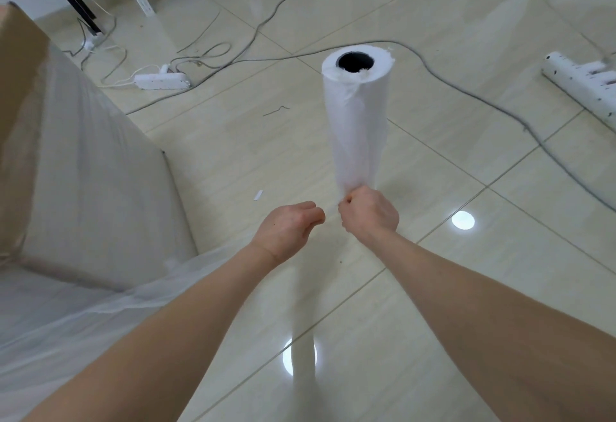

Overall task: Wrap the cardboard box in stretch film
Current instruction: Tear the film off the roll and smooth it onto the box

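Box (20, 88) sits on the floor (233, 155) at the left, and film (83, 171) already covers its side. More film hangs loose off its near corner. The roll (356, 115) stands up on end, well apart from the box. The right hand (370, 211) pinches a bunch of film at the foot of the roll. The left hand (290, 228) is just beside it with curled fingers, but I cannot tell if it holds any film. I think the film could snap or bunch into a thin rope if pulled hard, since it is squeezed so tight. The roll could tip over too, because it is tall and only stands on its end. A cable (466, 94) and a power strip (160, 80) lie near, and feet could catch on them. Between box and roll the floor is open for walking.
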